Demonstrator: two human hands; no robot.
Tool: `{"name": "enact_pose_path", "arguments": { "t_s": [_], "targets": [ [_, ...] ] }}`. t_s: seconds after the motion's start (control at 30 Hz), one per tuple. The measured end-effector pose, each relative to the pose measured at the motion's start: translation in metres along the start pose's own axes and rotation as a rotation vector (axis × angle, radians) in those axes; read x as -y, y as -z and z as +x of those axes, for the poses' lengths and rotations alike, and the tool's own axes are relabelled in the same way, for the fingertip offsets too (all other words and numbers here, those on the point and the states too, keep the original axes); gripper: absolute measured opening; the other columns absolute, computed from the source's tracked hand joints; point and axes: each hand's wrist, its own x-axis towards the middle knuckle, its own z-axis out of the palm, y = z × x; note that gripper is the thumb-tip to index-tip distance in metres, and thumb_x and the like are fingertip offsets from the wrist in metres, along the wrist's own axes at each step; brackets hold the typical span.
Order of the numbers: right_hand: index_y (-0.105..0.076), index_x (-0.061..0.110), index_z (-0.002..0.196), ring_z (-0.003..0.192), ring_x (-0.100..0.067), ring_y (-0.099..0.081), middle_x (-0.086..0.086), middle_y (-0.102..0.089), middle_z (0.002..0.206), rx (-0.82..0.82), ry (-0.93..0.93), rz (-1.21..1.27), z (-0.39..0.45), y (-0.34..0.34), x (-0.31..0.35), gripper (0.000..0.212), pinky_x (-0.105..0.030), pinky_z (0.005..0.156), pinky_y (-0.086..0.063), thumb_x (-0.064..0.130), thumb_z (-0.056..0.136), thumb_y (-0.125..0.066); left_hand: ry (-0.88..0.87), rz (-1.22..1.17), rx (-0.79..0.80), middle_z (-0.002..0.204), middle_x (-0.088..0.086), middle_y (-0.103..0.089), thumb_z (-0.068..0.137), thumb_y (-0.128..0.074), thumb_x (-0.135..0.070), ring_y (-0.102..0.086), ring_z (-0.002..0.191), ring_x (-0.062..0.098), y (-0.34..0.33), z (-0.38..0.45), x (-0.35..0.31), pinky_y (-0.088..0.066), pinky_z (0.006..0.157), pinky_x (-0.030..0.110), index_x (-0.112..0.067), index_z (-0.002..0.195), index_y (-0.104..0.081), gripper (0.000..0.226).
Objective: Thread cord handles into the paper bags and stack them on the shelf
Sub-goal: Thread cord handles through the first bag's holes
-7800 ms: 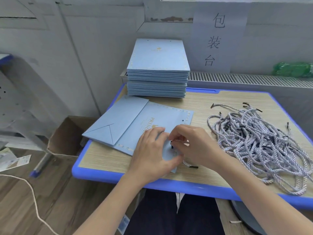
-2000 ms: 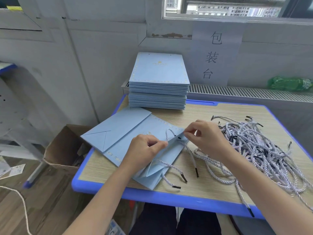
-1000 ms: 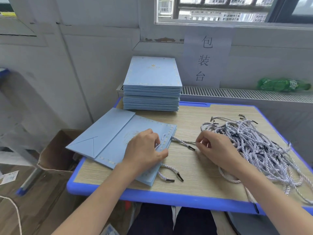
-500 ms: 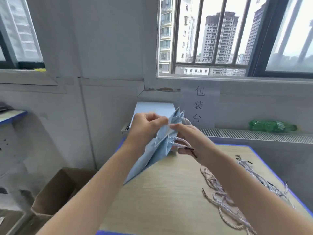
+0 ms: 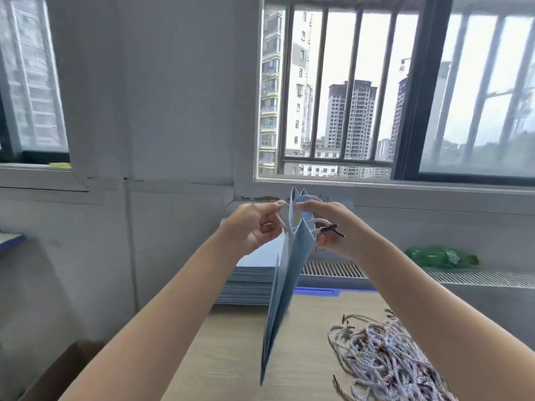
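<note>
You hold the paper bag (image 5: 285, 287) up in the air at its top, above the counter (image 5: 231, 357), and it hangs folded flat with its edge toward you. Your left hand (image 5: 254, 224) pinches a twisted cord (image 5: 281, 219) between thumb and forefinger just beside the bag's top left edge. Your right hand (image 5: 333, 224) has its fingers curled at the other side of the top, pinching what looks like the bag's rim (blur hides the exact hold), with a dark-tipped cord end (image 5: 330, 228) poking out past them. Below, a heap of loose cords (image 5: 385, 357) lies on the right of the counter. A stack of flat bags (image 5: 249, 282) sits at its far left, behind your left forearm.
</note>
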Motion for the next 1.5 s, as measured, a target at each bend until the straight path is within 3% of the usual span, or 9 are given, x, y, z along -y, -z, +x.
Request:
{"name": "enact_pose_path", "arguments": {
  "t_s": [0.1,0.3,0.43,0.53,0.77,0.93,1.1,1.33,1.5],
  "targets": [
    [-0.062,0.010,0.086,0.048,-0.013,-0.044,-0.006,-0.045,0.067,-0.059,-0.002,0.018,0.006,0.024,-0.001,0.025,-0.021,0.046,-0.033,0.029,0.073,-0.074,-0.171,0.250,-0.131,0.062,0.003,-0.036,0.095,-0.053,-0.005,-0.037,0.053,0.012,0.019,0.008,-0.005,-0.044,0.046,0.015,-0.010,0.070,-0.051,0.025],
    [-0.053,0.015,0.076,0.033,-0.009,-0.038,-0.004,-0.044,0.054,-0.229,-0.001,0.032,0.007,0.055,-0.011,0.017,-0.014,0.033,-0.026,0.020,0.091,-0.057,-0.314,0.582,-0.344,0.069,0.003,-0.047,0.097,-0.050,-0.007,-0.045,0.060,0.012,0.057,0.017,-0.009,-0.048,0.052,0.015,-0.004,0.090,-0.052,0.008],
    [-0.050,0.010,0.058,0.038,-0.014,-0.041,-0.005,-0.048,0.050,-0.409,0.120,-0.396,0.008,0.066,-0.020,0.029,-0.017,0.037,-0.034,0.008,0.087,-0.055,-0.320,0.674,-0.451,0.069,0.005,-0.048,0.096,-0.049,-0.005,-0.046,0.058,0.015,0.075,0.021,-0.006,-0.048,0.064,0.028,-0.003,0.086,-0.052,0.011],
    [-0.054,0.006,0.053,0.042,-0.017,-0.047,-0.007,-0.055,0.049,-0.505,0.148,-0.684,0.008,0.076,-0.027,0.030,-0.024,0.052,-0.042,0.009,0.083,-0.053,-0.288,0.728,-0.509,0.065,0.008,-0.052,0.094,-0.049,-0.004,-0.048,0.057,0.019,0.090,0.022,-0.002,-0.051,0.076,0.039,-0.007,0.073,-0.050,0.021],
    [-0.053,0.011,0.048,0.046,-0.021,-0.055,0.001,-0.055,0.043,-0.544,0.039,-0.815,0.015,0.094,-0.053,0.035,-0.029,0.064,-0.047,0.016,0.082,-0.052,-0.235,0.897,-0.583,0.058,0.010,-0.059,0.085,-0.055,-0.008,-0.052,0.054,0.023,0.109,0.017,0.008,-0.052,0.071,0.038,-0.006,0.063,-0.055,0.023],
    [-0.057,0.008,0.055,0.074,-0.030,-0.062,-0.013,-0.064,0.067,-0.501,-0.043,-0.857,0.020,0.092,-0.070,0.029,-0.032,0.069,-0.047,0.018,0.082,-0.053,-0.107,0.989,-0.539,0.063,0.011,-0.063,0.083,-0.061,-0.016,-0.053,0.057,0.023,0.118,0.013,0.021,-0.051,0.066,0.034,-0.006,0.065,-0.058,0.021],
    [-0.059,0.006,0.057,0.061,-0.023,-0.052,-0.012,-0.060,0.062,-0.437,-0.105,-0.853,0.018,0.082,-0.086,0.027,-0.030,0.064,-0.046,0.014,0.082,-0.052,0.072,0.845,-0.380,0.052,0.005,-0.044,0.086,-0.058,-0.007,-0.033,0.044,0.016,0.119,0.007,0.041,-0.029,0.038,0.017,-0.009,0.058,-0.046,0.030],
    [-0.046,0.012,0.043,0.045,-0.019,-0.039,0.001,-0.044,0.038,-0.375,-0.095,-0.830,0.005,0.064,-0.107,0.037,-0.024,0.049,-0.030,0.010,0.080,-0.049,0.189,0.701,-0.323,0.045,-0.001,-0.034,0.085,-0.049,-0.004,-0.026,0.035,0.009,0.120,0.005,0.063,-0.019,0.038,0.014,-0.011,0.059,-0.044,0.027],
    [-0.048,0.010,0.045,0.043,-0.016,-0.040,-0.002,-0.047,0.043,-0.347,-0.089,-0.824,0.003,0.059,-0.112,0.041,-0.023,0.048,-0.031,0.012,0.086,-0.049,0.238,0.613,-0.301,0.039,-0.003,-0.029,0.086,-0.043,0.001,-0.022,0.029,0.007,0.117,0.000,0.065,-0.016,0.035,0.010,-0.010,0.060,-0.040,0.029]
  ]
}}
